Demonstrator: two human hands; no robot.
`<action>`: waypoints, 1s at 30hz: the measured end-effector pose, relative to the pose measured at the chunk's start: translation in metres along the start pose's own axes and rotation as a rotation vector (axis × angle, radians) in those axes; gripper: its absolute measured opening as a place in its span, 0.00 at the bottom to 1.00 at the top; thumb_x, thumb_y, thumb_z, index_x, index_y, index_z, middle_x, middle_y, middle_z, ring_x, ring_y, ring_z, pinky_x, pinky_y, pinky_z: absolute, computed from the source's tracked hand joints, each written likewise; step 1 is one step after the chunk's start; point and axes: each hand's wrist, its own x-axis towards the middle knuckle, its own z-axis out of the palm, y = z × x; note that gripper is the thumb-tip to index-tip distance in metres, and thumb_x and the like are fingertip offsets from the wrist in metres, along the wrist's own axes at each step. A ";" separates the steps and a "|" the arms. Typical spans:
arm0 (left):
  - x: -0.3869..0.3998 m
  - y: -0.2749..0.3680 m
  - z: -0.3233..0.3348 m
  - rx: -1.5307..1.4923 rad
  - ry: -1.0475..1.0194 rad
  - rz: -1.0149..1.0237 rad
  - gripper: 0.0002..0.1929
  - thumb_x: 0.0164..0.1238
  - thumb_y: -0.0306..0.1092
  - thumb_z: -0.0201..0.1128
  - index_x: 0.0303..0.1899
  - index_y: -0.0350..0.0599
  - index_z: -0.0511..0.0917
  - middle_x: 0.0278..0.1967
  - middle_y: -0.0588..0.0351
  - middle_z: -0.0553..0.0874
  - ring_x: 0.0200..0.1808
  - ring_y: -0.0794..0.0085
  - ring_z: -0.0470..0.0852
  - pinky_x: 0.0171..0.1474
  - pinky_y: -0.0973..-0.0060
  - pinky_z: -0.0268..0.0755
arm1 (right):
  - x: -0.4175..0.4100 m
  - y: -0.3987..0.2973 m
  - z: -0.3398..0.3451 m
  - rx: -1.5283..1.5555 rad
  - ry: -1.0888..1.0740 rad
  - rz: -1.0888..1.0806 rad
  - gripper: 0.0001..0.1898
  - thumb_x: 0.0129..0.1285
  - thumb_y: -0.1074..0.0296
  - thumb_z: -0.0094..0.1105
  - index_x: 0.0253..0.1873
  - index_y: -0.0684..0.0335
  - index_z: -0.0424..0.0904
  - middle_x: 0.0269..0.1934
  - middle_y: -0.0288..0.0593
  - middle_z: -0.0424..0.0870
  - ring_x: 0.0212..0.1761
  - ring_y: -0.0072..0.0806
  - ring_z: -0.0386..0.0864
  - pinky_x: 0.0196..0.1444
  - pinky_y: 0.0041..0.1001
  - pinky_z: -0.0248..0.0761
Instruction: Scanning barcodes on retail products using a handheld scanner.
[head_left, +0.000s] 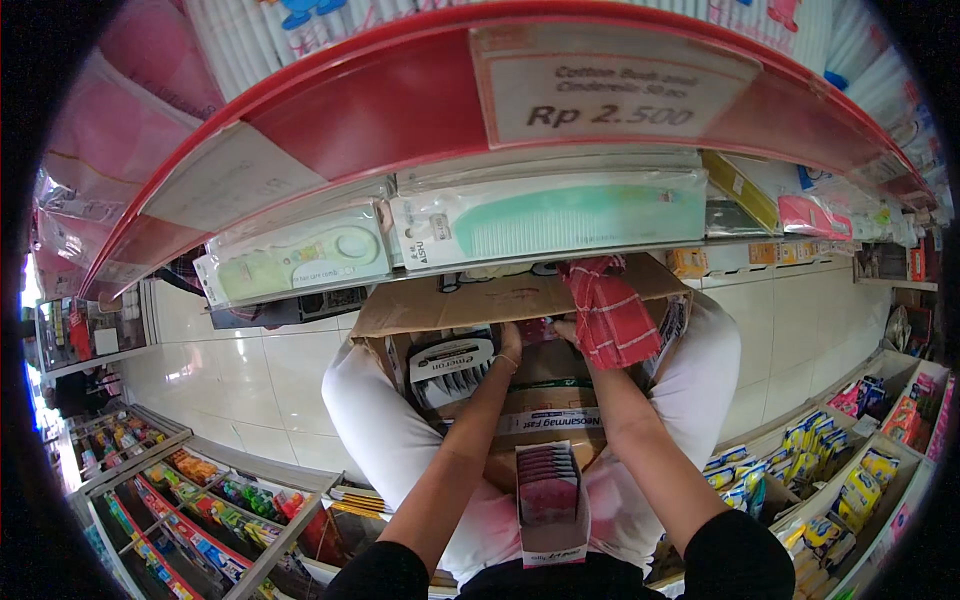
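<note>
Both my hands reach into an open cardboard carton (480, 304) between my knees. Between them is a small dark-pink packet (538, 331), partly hidden; my left hand (511, 346) grips its left side and my right hand (568, 328) its right. Left of my left wrist, an Emeron display box (452, 358) with a row of dark sachets stands inside the carton. A red checked cloth (611, 319) hangs over the carton's far right edge, above my right wrist. On my lap rests a narrow open box (553, 544) holding several pink sachets (550, 499).
Close above the carton runs a shelf with a packaged green comb (555, 217) and a smaller packaged comb (300, 255). A red shelf edge (367, 97) juts out higher up. Racks of packaged goods (202, 510) stand behind left, bins of yellow packs (810, 457) behind right. Tiled floor (225, 382) lies around.
</note>
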 end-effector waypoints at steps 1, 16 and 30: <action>-0.002 0.006 0.008 -0.008 -0.001 0.004 0.30 0.72 0.49 0.46 0.68 0.41 0.59 0.65 0.47 0.66 0.64 0.59 0.64 0.64 0.67 0.56 | 0.001 -0.003 0.003 0.009 0.003 -0.006 0.44 0.40 0.60 0.75 0.67 0.55 0.65 0.67 0.47 0.64 0.71 0.41 0.56 0.72 0.39 0.47; 0.025 -0.016 -0.033 0.630 -0.142 -0.049 0.28 0.67 0.39 0.48 0.67 0.39 0.62 0.64 0.45 0.69 0.67 0.57 0.65 0.66 0.68 0.58 | 0.002 -0.002 0.037 0.075 -0.059 0.173 0.52 0.33 0.63 0.79 0.69 0.56 0.60 0.67 0.47 0.63 0.69 0.41 0.57 0.72 0.37 0.48; -0.059 0.039 0.023 0.119 -0.165 -0.170 0.16 0.70 0.42 0.40 0.50 0.47 0.70 0.43 0.54 0.79 0.43 0.65 0.78 0.43 0.65 0.74 | 0.011 0.075 0.092 0.265 -0.333 0.504 0.23 0.43 0.65 0.71 0.46 0.66 0.78 0.38 0.44 0.81 0.39 0.32 0.78 0.42 0.30 0.72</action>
